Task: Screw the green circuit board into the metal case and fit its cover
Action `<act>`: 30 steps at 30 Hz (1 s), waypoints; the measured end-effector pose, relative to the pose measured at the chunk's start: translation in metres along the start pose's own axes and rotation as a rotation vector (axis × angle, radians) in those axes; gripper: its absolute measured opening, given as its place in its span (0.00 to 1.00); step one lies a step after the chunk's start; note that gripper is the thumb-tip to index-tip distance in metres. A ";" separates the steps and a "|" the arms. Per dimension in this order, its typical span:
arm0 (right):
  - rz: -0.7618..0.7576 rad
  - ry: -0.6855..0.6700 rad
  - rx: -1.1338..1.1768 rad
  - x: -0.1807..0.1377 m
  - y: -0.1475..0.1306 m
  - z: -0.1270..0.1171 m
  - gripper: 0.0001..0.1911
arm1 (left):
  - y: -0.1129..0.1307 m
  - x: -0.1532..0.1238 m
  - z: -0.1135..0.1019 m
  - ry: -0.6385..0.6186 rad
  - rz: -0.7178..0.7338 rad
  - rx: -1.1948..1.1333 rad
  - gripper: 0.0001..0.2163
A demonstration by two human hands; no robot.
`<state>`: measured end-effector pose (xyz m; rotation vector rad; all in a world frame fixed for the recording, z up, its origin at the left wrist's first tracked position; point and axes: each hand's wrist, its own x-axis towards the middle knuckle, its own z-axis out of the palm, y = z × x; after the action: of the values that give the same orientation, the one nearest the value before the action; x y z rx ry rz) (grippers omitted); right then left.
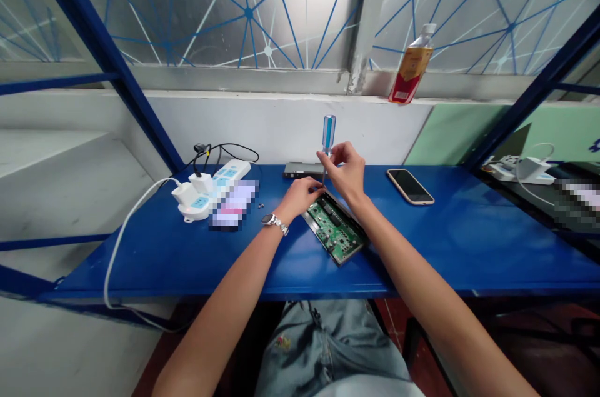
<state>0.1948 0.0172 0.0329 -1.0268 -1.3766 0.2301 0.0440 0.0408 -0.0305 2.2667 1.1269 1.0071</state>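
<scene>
A green circuit board (335, 231) in a metal casing lies at a slant on the blue table. Upright over its far corner stands a screwdriver (329, 132) with a clear blue handle, its shaft pointing down to the casing. My right hand (349, 169) is closed on the screwdriver, thumb and fingers around it just below the handle. At the same corner, my left hand (302, 195) has its fingers pinched by the screwdriver's tip and the casing edge; what they hold, if anything, is hidden. Behind the hands rests a flat grey metal box (302, 170).
On the left are a white power strip (225, 181) with plugs and cables, a blurred-out phone-like item (234, 204) and small screws (261, 205). A phone (410, 186) lies to the right. A drink bottle (412, 65) leans on the window ledge. Blue metal posts flank the table (197, 266).
</scene>
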 end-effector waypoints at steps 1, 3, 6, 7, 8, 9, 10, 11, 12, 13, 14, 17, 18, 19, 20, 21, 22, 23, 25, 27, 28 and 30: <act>0.001 0.004 -0.009 0.000 0.000 0.000 0.18 | 0.000 0.000 0.000 0.000 0.000 0.002 0.08; 0.005 0.013 -0.026 0.000 -0.001 -0.001 0.18 | 0.000 0.000 0.000 0.004 0.000 0.006 0.09; 0.008 0.023 -0.047 -0.001 -0.003 -0.001 0.19 | 0.000 0.000 0.001 0.013 0.001 0.012 0.09; 0.010 0.024 -0.052 -0.001 -0.004 -0.002 0.19 | 0.000 -0.001 0.001 0.016 0.000 0.014 0.09; 0.011 0.025 -0.056 -0.001 -0.004 -0.002 0.18 | 0.000 -0.001 0.001 0.016 -0.004 0.017 0.08; 0.010 0.024 -0.058 -0.001 -0.005 -0.002 0.18 | 0.001 -0.001 0.001 0.016 -0.008 0.020 0.08; 0.006 0.022 -0.060 -0.001 -0.005 -0.002 0.18 | 0.002 -0.001 0.001 0.013 -0.014 0.023 0.08; -0.002 0.019 -0.062 -0.001 -0.005 -0.001 0.18 | 0.003 -0.001 0.000 0.011 -0.019 0.024 0.08; -0.012 0.013 -0.063 -0.001 -0.005 -0.001 0.18 | 0.004 -0.001 0.000 0.008 -0.023 0.024 0.08; -0.021 0.004 -0.062 -0.001 -0.004 -0.001 0.18 | 0.004 -0.001 0.000 0.007 -0.026 0.023 0.08; -0.028 -0.008 -0.055 -0.001 -0.003 -0.001 0.18 | 0.005 -0.002 -0.001 0.007 -0.030 0.025 0.08; -0.039 -0.073 0.007 0.001 0.001 -0.002 0.16 | 0.006 -0.002 -0.001 0.007 -0.039 0.045 0.08; -0.041 -0.100 0.037 0.002 0.003 -0.003 0.16 | 0.007 -0.002 -0.001 0.004 -0.037 0.048 0.08; -0.040 -0.128 0.067 0.003 0.004 -0.003 0.15 | 0.007 -0.002 -0.001 -0.001 -0.032 0.041 0.08; -0.038 -0.159 0.093 0.004 0.006 -0.005 0.15 | 0.008 -0.002 -0.001 -0.005 -0.025 0.021 0.09; -0.032 -0.191 0.116 0.005 0.008 -0.006 0.15 | 0.009 -0.002 -0.001 -0.007 -0.020 -0.010 0.09; -0.024 -0.224 0.136 0.006 0.009 -0.007 0.15 | 0.010 -0.002 0.000 -0.007 -0.016 -0.049 0.10; -0.016 -0.258 0.155 0.006 0.010 -0.009 0.15 | 0.012 -0.002 0.000 -0.006 -0.014 -0.090 0.10; -0.004 -0.308 0.187 0.007 0.012 -0.011 0.16 | 0.014 -0.001 0.000 0.003 -0.007 -0.156 0.11; -0.002 -0.302 0.187 0.007 0.012 -0.011 0.16 | 0.017 -0.001 -0.001 0.007 0.000 -0.181 0.11; -0.005 -0.272 0.174 0.007 0.012 -0.011 0.15 | 0.018 -0.001 -0.002 0.011 -0.001 -0.175 0.10; -0.017 -0.184 0.122 0.006 0.009 -0.010 0.17 | 0.019 -0.001 -0.003 0.019 -0.014 -0.146 0.10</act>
<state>0.2086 0.0216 0.0321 -0.9100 -1.5170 0.3991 0.0514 0.0284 -0.0171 2.1360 1.0394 1.0716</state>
